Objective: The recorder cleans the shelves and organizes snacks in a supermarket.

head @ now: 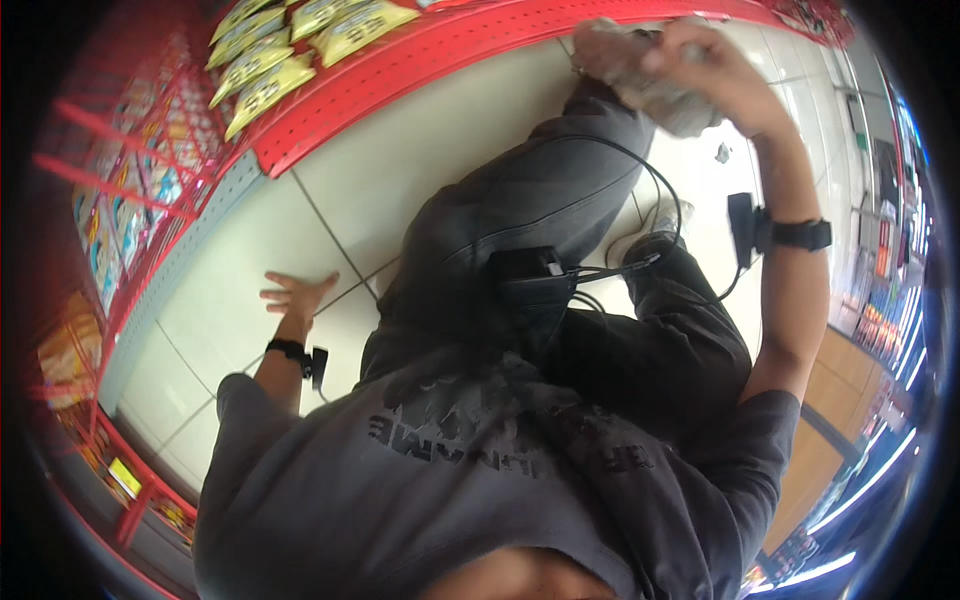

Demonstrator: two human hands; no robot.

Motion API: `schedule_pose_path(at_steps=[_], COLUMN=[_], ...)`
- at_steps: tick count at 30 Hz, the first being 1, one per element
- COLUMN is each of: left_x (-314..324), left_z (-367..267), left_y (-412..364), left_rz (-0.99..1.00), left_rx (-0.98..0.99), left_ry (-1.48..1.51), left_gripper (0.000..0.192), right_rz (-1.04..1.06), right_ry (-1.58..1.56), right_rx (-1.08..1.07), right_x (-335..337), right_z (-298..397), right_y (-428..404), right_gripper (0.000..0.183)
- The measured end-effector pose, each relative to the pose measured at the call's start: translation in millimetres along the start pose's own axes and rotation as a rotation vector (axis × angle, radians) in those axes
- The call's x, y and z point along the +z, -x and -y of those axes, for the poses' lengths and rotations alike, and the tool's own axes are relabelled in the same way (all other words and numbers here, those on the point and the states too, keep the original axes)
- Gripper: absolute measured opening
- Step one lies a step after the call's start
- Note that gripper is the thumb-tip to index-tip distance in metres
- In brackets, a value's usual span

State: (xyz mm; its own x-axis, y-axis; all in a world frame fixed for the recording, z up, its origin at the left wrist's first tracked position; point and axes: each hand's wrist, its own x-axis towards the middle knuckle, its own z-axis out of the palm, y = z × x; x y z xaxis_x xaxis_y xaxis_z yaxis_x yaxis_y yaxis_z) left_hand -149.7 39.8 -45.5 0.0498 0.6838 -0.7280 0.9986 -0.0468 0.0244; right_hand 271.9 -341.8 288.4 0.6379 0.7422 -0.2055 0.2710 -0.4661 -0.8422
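Observation:
My left hand (298,294) is held low at the left over the pale tiled floor (247,240), fingers spread and holding nothing. At the upper right my right hand (697,64), blurred, has its fingers bent around crumpled greyish material (664,94), cloth or thin plastic; which one I cannot tell. This material hangs over the far end of my bent leg in dark trousers (525,180) and hides the foot there. My other shoe (656,229) rests on the floor. Both wrists wear black straps with small devices.
A red perforated metal shelf edge (420,64) runs ahead, with yellow snack packets (270,86) on it. Red wire racks of packets (150,180) stand left. A small grey scrap (724,154) lies on the floor. Black cables (615,271) loop from a black pouch (529,281) at my lap.

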Motion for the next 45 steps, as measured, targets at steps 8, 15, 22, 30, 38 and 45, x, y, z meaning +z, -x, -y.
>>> schedule_pose_path(at_steps=[8,15,22,30,38,45], left_x=[25.4,28.7,24.8,5.5,32.1,14.8], left_z=[4.3,21.0,6.7,0.9,24.8,-4.5], left_y=[-1.9,-15.2,-0.3,20.8,-38.2,13.9], left_rz=[-0.069,-0.164,-0.115,-0.087,-0.107,-0.104], left_rx=[-0.049,-0.087,-0.007,-0.019,-0.064,0.011], left_ry=[-0.039,-0.125,-0.044,-0.105,-0.331,-0.115], left_gripper=[0.153,0.148,0.147,0.149,0.159,0.157], right_rz=[0.639,0.648,0.722,0.690,0.743,0.950], right_ry=[0.693,0.713,1.141,1.150,1.203,1.097], right_rx=[-0.194,-0.259,-0.269,-0.057,-0.103,-0.019], right_x=[131.1,121.0,106.2,41.2,33.2,45.8], right_z=[36.7,57.8,58.4,137.7,175.7,199.3], right_y=[41.5,40.5,67.1,121.2,111.9,68.2], right_gripper=[0.041,0.047,0.036,0.046,0.054,0.061])
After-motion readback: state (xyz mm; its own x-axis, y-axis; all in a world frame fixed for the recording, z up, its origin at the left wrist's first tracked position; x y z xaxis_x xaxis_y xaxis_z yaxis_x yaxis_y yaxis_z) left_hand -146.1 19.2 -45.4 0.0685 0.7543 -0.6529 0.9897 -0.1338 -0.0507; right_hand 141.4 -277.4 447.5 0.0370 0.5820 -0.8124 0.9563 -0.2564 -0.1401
